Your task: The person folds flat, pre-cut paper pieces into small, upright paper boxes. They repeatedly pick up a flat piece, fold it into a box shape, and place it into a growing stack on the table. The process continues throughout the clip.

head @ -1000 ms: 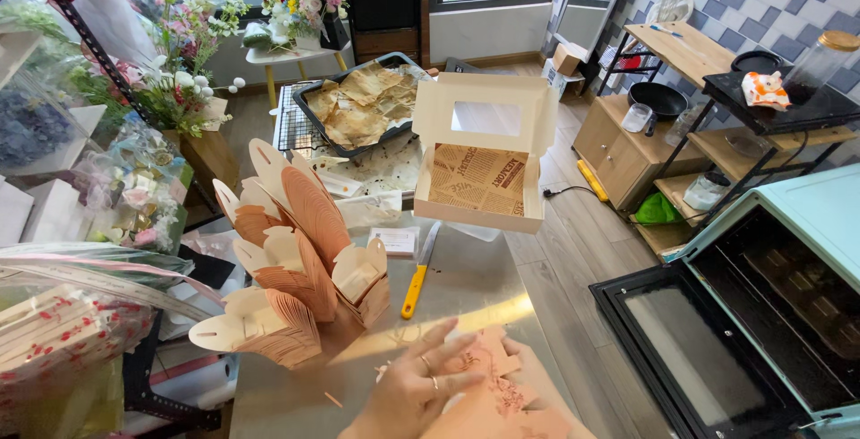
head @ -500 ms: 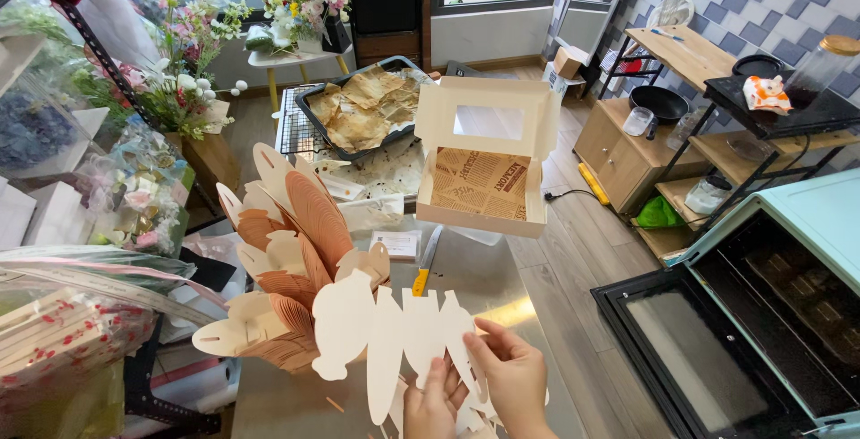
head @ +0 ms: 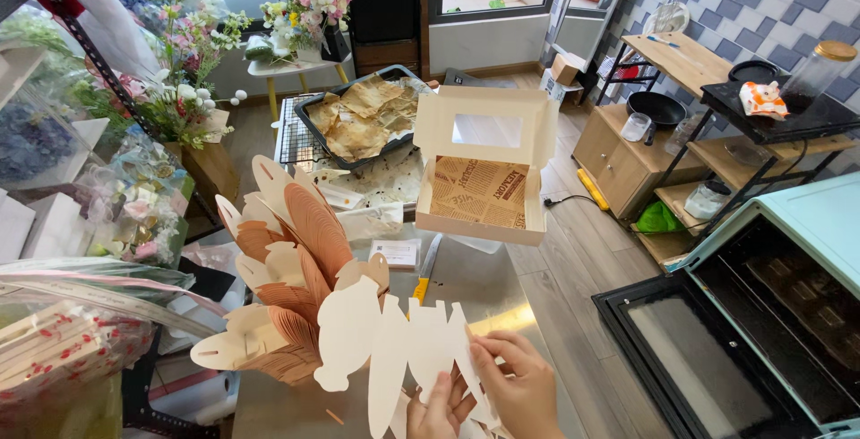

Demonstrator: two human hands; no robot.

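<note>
Both hands, left hand [head: 437, 412] and right hand [head: 518, 387], pinch one flat box blank [head: 394, 349] low over the steel table [head: 502, 291], unfolded yet, beside a stack of nested blanks [head: 287, 269]; open window box [head: 484, 179] sits empty beyond.

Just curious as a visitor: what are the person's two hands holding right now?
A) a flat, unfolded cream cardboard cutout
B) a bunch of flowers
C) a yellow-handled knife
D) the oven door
A: both the left hand and right hand grip the flat cream cardboard cutout by its lower edge.
</note>
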